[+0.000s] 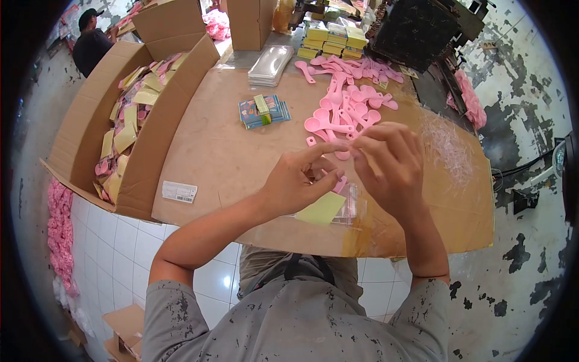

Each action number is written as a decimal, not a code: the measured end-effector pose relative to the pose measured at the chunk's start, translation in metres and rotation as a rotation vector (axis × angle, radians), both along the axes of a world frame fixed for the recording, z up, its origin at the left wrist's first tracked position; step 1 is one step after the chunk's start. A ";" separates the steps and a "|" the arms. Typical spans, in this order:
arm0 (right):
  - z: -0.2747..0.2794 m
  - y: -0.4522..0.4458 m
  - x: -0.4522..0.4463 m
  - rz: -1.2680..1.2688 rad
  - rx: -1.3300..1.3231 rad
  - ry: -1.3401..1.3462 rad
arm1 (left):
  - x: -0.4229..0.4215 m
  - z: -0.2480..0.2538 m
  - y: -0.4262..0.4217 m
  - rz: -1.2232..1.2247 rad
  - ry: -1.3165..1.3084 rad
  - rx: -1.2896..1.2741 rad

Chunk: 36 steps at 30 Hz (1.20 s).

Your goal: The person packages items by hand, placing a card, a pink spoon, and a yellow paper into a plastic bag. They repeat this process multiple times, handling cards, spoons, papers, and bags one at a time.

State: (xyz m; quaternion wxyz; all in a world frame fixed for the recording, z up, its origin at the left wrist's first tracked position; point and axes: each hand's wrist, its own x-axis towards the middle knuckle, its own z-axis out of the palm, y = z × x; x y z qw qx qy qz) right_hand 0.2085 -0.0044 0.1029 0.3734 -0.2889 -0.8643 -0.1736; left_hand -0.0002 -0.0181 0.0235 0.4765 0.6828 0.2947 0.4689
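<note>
My left hand is over the table's near part, thumb and forefinger curved towards each other near a pink spoon partly hidden by the fingers. Close by on the right, my right hand has its fingertips pinched together; anything between them is too small to make out. Below the hands lies a pale yellow card on clear plastic packets. A pile of pink spoons spreads just beyond my fingers. Left of the pile is a small stack of blue cards with a green-yellow bundle on it.
An open cardboard box on the left holds many packed spoons with yellow cards. Clear sleeves and yellow card stacks lie at the back, beside a dark machine. Plastic scraps lie right. A person is at the upper left.
</note>
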 end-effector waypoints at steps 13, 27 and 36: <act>-0.009 0.015 -0.002 -0.148 -0.009 -0.193 | 0.003 -0.001 -0.002 0.081 0.280 0.237; -0.052 0.074 0.302 -0.719 -0.596 0.280 | 0.005 -0.001 0.003 -0.033 -0.089 -0.240; -0.041 0.054 0.206 -0.573 -0.630 0.451 | -0.001 -0.004 0.014 -0.067 -0.073 -0.341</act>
